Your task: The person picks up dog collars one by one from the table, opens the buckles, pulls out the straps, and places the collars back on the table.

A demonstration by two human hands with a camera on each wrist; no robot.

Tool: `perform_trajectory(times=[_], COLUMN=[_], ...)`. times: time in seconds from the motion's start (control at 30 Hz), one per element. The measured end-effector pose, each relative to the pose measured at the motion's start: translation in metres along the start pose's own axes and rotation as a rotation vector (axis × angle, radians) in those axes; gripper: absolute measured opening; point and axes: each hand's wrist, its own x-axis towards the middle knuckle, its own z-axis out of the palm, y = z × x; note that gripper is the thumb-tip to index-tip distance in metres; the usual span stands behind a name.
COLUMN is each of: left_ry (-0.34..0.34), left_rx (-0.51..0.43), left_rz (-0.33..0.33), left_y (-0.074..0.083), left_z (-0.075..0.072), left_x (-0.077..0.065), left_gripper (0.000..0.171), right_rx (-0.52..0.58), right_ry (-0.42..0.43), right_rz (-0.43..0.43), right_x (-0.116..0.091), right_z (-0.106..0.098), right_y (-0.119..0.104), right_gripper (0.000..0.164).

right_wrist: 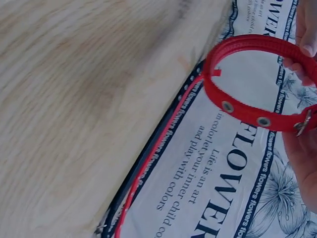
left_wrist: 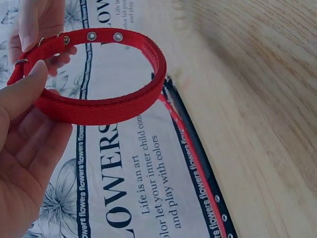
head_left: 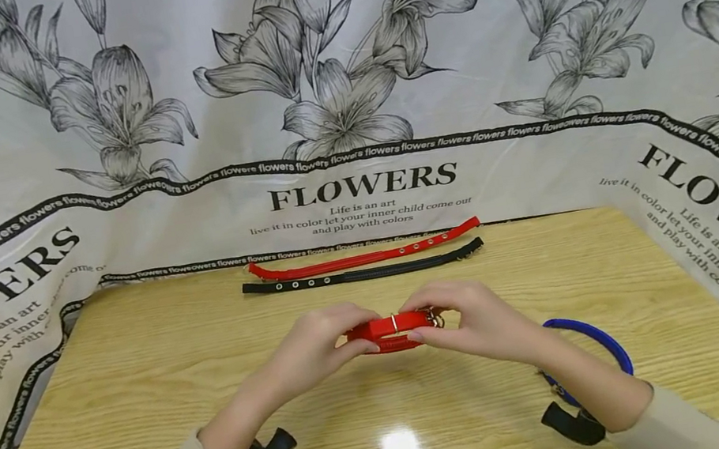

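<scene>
Both hands hold a red collar up in front of me, fastened into a loop. My left hand pinches its left end between thumb and fingers; in the left wrist view the thumb lies on top of the band. At the other end my right hand grips near the metal ring and buckle. Metal eyelets dot the strap in the right wrist view, where the buckle shows beside the right hand.
A straight red collar and a straight black collar lie along the back of the wooden table. A blue collar, closed in a loop, lies by my right forearm. Behind hangs a flower-printed cloth.
</scene>
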Motion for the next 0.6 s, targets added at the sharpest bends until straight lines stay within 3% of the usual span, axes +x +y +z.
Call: perform_trajectory(times=[0.23, 0.6], left_ry=[0.036, 0.088], left_rx=[-0.011, -0.038], left_rz=[-0.037, -0.077], left_y=[-0.002, -0.003], left_z=[0.001, 0.003], left_x=[-0.001, -0.003], left_gripper=[0.025, 0.024], right_rx=[-0.049, -0.114], right_ry=[0.076, 0.081], right_rz=[-0.06, -0.092], right_x=[0.011, 0.015], right_z=[0.006, 0.006], right_y=[-0.006, -0.008], right_gripper=[0.019, 0.019])
